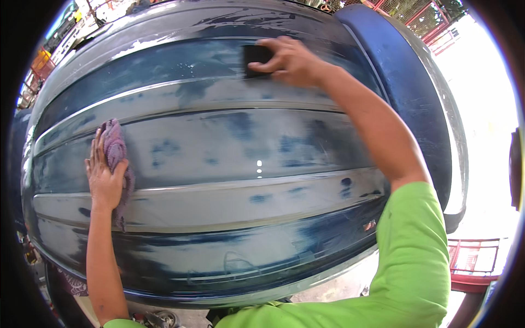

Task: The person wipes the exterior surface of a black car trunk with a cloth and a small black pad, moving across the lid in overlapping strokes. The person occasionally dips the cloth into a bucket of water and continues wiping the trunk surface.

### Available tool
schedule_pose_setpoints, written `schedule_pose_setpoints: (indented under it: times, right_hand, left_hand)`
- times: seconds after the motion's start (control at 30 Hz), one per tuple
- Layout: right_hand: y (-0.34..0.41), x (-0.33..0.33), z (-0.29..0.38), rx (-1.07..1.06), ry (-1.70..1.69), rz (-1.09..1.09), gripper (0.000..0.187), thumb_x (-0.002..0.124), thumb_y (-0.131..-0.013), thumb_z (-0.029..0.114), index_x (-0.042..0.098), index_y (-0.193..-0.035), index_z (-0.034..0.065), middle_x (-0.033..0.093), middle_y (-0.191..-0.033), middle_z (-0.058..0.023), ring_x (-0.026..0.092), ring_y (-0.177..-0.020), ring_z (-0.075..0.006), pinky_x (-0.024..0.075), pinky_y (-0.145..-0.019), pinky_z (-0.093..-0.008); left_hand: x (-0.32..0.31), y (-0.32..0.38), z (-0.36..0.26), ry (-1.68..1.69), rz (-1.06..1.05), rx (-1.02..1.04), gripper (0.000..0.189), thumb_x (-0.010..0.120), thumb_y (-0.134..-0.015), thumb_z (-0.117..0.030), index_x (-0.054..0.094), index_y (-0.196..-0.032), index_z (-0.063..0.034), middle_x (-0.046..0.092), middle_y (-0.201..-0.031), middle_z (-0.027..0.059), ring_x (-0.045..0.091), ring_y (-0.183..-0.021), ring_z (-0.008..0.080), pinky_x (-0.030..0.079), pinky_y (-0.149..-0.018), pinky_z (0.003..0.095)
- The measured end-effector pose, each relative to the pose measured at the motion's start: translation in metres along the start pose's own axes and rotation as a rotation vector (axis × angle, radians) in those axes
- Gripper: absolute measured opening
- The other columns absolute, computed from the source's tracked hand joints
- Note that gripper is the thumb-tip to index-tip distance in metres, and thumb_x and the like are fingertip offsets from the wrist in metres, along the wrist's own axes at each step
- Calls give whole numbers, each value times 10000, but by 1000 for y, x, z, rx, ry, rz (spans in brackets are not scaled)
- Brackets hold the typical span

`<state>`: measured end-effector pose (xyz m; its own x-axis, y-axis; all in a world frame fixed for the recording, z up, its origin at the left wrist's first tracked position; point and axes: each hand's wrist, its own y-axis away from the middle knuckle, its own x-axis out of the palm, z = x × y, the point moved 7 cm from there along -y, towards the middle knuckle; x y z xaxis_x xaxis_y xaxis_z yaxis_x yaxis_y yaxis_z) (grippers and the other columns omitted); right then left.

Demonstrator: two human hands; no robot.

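Observation:
A vehicle's ribbed roof panel (229, 143) spreads before me, wet in places, with dull grey patches and dark blue paint between raised ribs. My right hand (293, 61) grips a thin black sheet or pad (253, 61), perhaps sandpaper, flat on the far part of the panel; both look slightly blurred. On the left side, my left hand (104, 176) rests on the panel with a folded purple cloth (115, 149) under and beside its thumb and fingers. The cloth's lower end trails along my wrist.
A blue curved panel (402, 74) borders the roof on the right. Past it stands a red metal rack or railing (473, 256) at lower right. Red mesh fencing (422, 18) is at the top right. Below the near roof edge, mechanical parts (164, 317) lie on the ground.

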<state>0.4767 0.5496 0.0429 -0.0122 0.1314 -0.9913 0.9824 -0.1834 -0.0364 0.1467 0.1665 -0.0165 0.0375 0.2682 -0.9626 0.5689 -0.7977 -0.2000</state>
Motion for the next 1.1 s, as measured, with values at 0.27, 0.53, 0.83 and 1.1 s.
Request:
schedule_pose_setpoints:
  times: [0.27, 0.53, 0.83, 1.1]
  right_hand:
    - [155, -11, -92, 420, -17, 154, 624, 787, -843, 37, 739, -1373, 363, 432, -1654, -200, 412, -1512, -391, 338, -1248, -497]
    - [-23, 6, 4, 33, -36, 11, 627, 756, -901, 65, 684, -1440, 378, 406, -1667, -201, 428, -1490, -400, 330, -1252, -504]
    - [204, -5, -131, 442, -29, 131, 705, 762, -808, -17, 714, -1416, 337, 434, -1656, -177, 405, -1524, -376, 325, -1261, -491]
    - [59, 1, -42, 56, -57, 18, 629, 746, -897, 70, 673, -1457, 347, 437, -1653, -187, 424, -1498, -385, 339, -1243, -502]
  left_hand:
    - [6, 1, -3, 31, -35, -15, 878, 645, -922, -354, 252, -1699, -244, 246, -1772, 20, 194, -1646, 298, 94, -1303, 650]
    - [3, -2, 6, 2, 16, -4, 873, 634, -932, -365, 247, -1705, -240, 252, -1772, 13, 196, -1645, 301, 104, -1300, 642]
    - [9, 1, 7, 20, -21, -32, 885, 630, -930, -386, 231, -1708, -251, 241, -1774, 0, 180, -1649, 293, 65, -1300, 661]
    - [15, -7, 16, -18, 7, -46, 863, 612, -950, -389, 229, -1711, -251, 239, -1775, 15, 190, -1647, 299, 74, -1290, 672]
